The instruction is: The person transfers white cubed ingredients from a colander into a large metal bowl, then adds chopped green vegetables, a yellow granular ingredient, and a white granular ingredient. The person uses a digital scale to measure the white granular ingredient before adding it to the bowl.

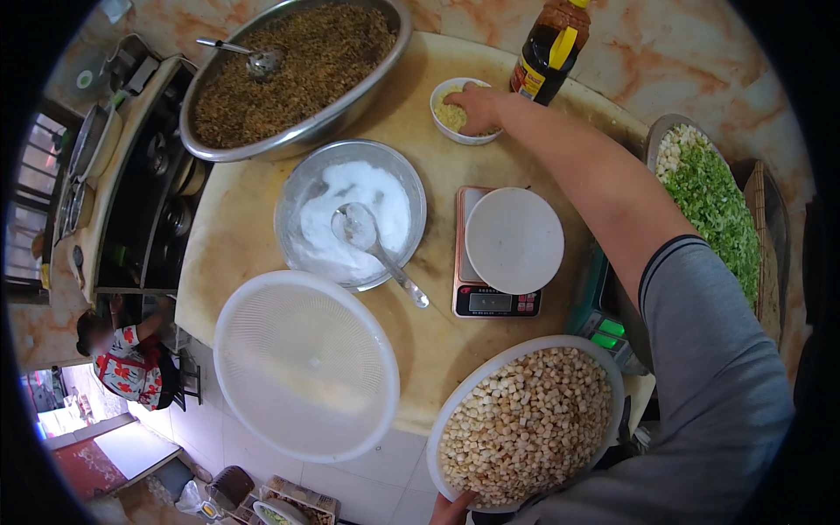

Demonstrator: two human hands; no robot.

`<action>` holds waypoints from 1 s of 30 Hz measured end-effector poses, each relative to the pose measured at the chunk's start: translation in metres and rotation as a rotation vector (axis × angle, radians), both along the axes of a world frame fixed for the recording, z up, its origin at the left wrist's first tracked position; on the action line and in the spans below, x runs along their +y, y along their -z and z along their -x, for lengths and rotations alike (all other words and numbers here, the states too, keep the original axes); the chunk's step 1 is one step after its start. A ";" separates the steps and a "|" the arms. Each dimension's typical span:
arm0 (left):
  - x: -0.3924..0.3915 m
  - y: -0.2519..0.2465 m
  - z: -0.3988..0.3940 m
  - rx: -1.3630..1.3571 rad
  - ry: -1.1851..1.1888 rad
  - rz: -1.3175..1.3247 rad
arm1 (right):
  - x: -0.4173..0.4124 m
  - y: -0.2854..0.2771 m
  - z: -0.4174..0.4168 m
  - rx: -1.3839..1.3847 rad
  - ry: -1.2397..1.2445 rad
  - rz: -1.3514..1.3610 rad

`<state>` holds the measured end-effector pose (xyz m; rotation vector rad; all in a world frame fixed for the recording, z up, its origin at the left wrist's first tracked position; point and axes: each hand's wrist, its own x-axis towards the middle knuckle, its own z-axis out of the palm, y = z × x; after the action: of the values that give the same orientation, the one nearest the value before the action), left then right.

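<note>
My right hand (pixel 478 108) reaches across the table with its fingers dipped into a small white bowl (pixel 436 121) of pale yellow minced food, perhaps garlic or ginger. Those fingertips are hidden, so their grip does not show. At the bottom, my left hand (pixel 454 508) grips the rim of a white plastic basin (pixel 434 433), its thumb over the edge. Small pale-brown food cubes (pixel 525 420) fill this basin, which tilts towards me. Between my hands, a digital kitchen scale (pixel 495 302) carries a white round plate (pixel 515 241).
Around the table (pixel 420 394) stand a metal bowl (pixel 289 252) of white powder with a ladle (pixel 394 269), an empty plastic colander (pixel 305 367), a steel basin (pixel 367 98) of brown mince, a dark sauce bottle (pixel 548 56), and chopped greens (pixel 712 210). Another person (pixel 134 364) is at far left.
</note>
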<state>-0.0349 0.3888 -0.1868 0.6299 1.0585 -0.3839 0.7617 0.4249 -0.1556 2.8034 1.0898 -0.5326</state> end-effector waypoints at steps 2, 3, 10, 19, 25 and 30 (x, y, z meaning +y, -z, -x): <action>0.000 -0.007 0.001 -0.009 -0.014 -0.012 | 0.011 -0.002 0.002 0.033 0.015 0.076; 0.001 -0.006 -0.002 -0.023 -0.017 -0.021 | 0.010 -0.002 0.001 0.027 0.015 0.070; 0.000 -0.006 -0.002 -0.007 -0.092 0.033 | 0.005 0.002 0.002 -0.029 -0.028 -0.009; -0.008 0.000 0.004 0.017 -0.202 -0.044 | -0.005 -0.026 -0.024 0.172 0.302 -0.414; 0.006 0.033 0.020 0.002 -0.033 -0.037 | -0.044 -0.127 -0.011 0.714 0.520 -0.808; 0.049 0.108 0.059 0.062 0.226 0.154 | -0.133 -0.242 0.044 0.673 0.425 -0.889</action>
<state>-0.0938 0.4382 -0.2950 0.6043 1.0081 -0.6792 0.7181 0.2914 0.0865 3.8146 0.9536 -1.4158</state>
